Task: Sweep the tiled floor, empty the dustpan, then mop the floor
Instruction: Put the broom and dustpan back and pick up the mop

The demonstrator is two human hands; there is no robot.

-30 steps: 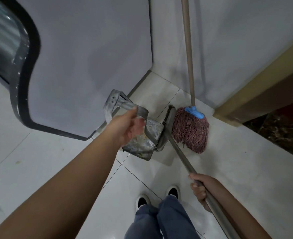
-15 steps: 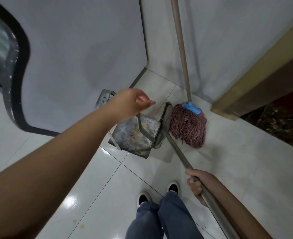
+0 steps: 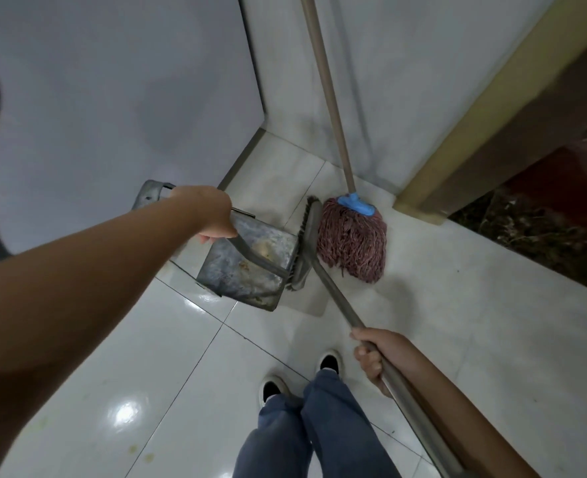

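Left hand (image 3: 212,219) closed on bail handle of metal dustpan (image 3: 250,267), pan tilted on tiled floor (image 3: 168,367) in corner, dirt inside. Right hand (image 3: 378,357) wrapped round broom (image 3: 307,243) handle; brush head against pan's open edge. Red string mop (image 3: 352,243), blue socket, leans on wall just beside broom.

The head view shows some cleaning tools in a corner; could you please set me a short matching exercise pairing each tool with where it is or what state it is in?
Things:
1. mop
2. dustpan
3. broom
4. doormat

States:
A. shaft gripped by the right hand
B. leaning unheld against the wall, blue collar above reddish strands
C. flat on the floor tiles, partly under the tools
D. metal handle held by the left hand

Pairs: 1-B, 2-D, 3-A, 4-C
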